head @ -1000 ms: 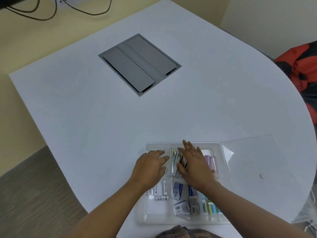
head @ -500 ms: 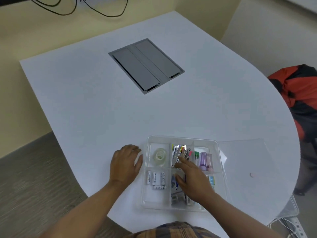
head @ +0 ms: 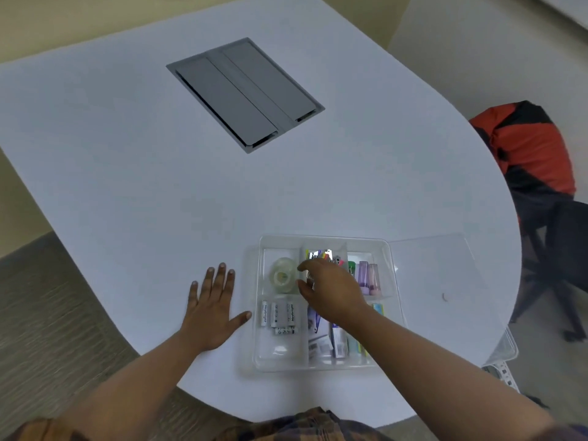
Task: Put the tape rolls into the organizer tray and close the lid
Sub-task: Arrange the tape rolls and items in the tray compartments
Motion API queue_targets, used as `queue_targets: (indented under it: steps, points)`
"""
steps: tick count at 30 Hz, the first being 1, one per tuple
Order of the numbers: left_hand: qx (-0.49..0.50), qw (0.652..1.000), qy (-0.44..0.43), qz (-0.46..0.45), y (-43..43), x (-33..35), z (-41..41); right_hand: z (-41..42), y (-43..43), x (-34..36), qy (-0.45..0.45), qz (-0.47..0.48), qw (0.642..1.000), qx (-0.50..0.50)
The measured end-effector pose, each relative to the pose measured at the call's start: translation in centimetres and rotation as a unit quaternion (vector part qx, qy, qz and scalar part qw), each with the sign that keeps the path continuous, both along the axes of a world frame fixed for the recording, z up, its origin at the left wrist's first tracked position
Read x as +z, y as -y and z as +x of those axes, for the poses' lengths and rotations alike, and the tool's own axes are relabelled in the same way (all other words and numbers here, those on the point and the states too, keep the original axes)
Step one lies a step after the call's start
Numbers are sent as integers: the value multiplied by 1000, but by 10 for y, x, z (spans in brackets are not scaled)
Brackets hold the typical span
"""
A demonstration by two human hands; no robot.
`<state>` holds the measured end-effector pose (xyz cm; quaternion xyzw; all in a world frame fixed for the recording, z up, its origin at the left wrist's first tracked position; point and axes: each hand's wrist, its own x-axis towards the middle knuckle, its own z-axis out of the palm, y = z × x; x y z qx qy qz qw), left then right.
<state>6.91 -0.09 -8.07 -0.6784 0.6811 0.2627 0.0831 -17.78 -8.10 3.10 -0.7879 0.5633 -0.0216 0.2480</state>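
A clear plastic organizer tray [head: 323,366] sits near the table's front edge, its clear lid [head: 442,281] lying open flat to the right. A clear tape roll [head: 282,275] lies in the tray's back left compartment. My right hand [head: 331,289] hovers over the middle compartment, fingers curled and apart, fingertips just right of the tape roll, holding nothing. My left hand [head: 213,308] rests flat on the table just left of the tray, fingers spread.
White batteries [head: 278,315] lie in the front left compartment. Pens, purple tubes [head: 367,276] and small boxes fill the other compartments. A grey cable hatch [head: 245,93] is set in the white table [head: 159,186]. A chair with a red and black bag [head: 528,151] stands right.
My left hand has moved out of the tray onto the table at its left, uncovering the tape roll. My right hand has shifted slightly left towards the roll. The camera has tilted.
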Motion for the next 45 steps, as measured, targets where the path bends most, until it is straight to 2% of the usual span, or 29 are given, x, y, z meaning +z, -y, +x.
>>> queue_targets:
  steps: [5,12,17,24,37,45]
  points:
    - [-5,998,0,58,8,3,0,13,19,-13,-26,19,999,20]
    - [2,996,-6,87,12,13,-3,8,23,-21,-16,15,999,47]
    - [10,995,4,100,14,16,-7,18,27,-23,-49,-13,995,81]
    - [14,994,-5,107,14,17,-6,13,23,-23,-53,28,994,90]
    - [-25,991,-42,122,13,12,8,58,27,-16,-173,57,983,7]
    - [-37,989,-59,131,14,13,9,56,32,-11,-175,91,980,-25]
